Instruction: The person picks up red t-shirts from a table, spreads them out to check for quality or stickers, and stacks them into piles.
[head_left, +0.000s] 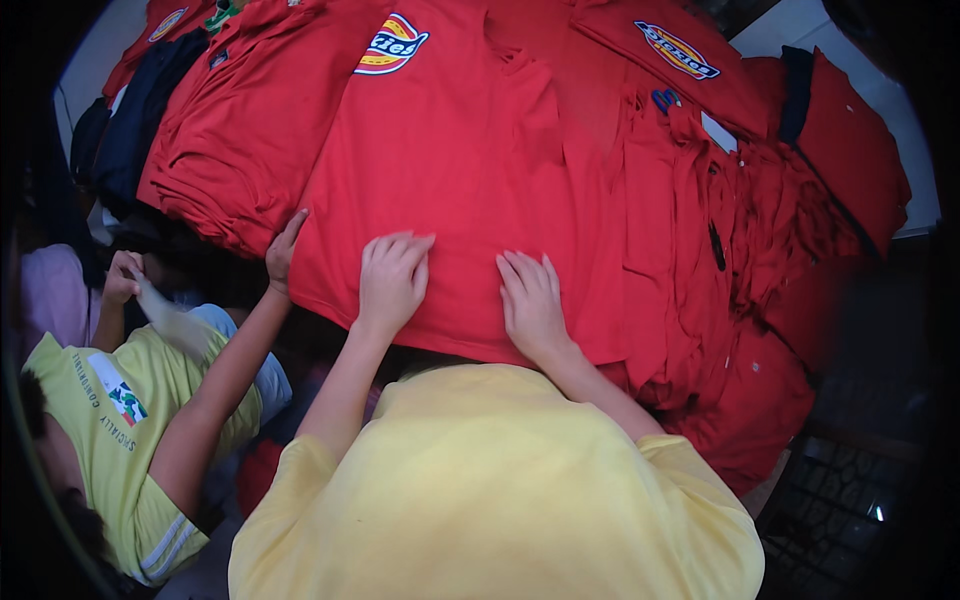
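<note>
A red T-shirt (450, 160) with a printed oval chest logo lies spread in front of me, its near edge hanging close to my body. My left hand (393, 280) rests on its lower part with the fingers stretched over the cloth. To the right, my right hand (532, 300) also lies on the cloth, fingers extended and slightly bent. Neither hand visibly grips anything, though parts of the fingertips blur against the fabric. Under the shirt, other red garments are partly hidden.
Stacked red shirts (240, 130) stand at left, and bunched red garments (690, 230) at right. Small blue-handled snips (665, 100) and a white tag (719, 132) lie among them. At left, a co-worker's hand (283, 252) touches the cloth; the other holds something pale (172, 318).
</note>
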